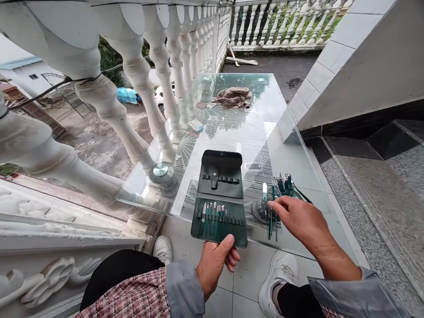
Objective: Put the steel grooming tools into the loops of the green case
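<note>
My left hand point(217, 260) grips the lower edge of an open dark green manicure case point(220, 232), thumb on top. Several slim metal tools point(212, 214) with green handles stand in the left and middle loops of its lower panel; loops farther right hold nothing. The upper panel has a strap and more loops. Pinched between the thumb and fingers of my right hand point(298, 221) is a small manicure tool point(264, 190) with a pale, shiny flat tip pointing up. Beside that hand, more slim tools point(273, 227) and a cluster of nail clippers point(285, 183) lie on the glass table.
The glass table point(238, 132) stretches away, with a crumpled brown cloth point(233, 97) and a small card point(195, 125) farther back. White balusters point(132, 75) line the left side. Stone steps point(371, 190) rise on the right. A round metal table support point(162, 172) sits at left.
</note>
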Demonstrator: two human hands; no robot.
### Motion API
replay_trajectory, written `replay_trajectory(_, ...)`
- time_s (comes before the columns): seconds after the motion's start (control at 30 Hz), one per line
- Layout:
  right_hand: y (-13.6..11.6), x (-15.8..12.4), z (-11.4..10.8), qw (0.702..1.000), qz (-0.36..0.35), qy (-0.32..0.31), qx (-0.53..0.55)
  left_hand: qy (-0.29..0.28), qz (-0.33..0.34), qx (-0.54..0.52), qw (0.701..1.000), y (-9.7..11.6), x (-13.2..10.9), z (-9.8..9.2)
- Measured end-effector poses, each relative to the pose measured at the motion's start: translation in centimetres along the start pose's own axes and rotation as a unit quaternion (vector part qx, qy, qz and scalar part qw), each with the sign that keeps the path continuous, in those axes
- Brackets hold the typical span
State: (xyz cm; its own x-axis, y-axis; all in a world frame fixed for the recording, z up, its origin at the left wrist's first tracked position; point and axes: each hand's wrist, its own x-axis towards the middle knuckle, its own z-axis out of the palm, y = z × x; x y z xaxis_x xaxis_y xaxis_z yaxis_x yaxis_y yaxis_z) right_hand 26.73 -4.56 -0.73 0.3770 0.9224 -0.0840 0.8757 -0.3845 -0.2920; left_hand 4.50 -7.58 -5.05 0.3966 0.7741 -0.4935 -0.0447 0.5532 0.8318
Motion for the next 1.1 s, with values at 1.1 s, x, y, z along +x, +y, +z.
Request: replay_trajectory(1.1,-9.2,0.1,1.4,0.891,-0.083,-0.275,0.353,0.007,0.015,0.017,1.000,-1.3,-0.3,-0.1)
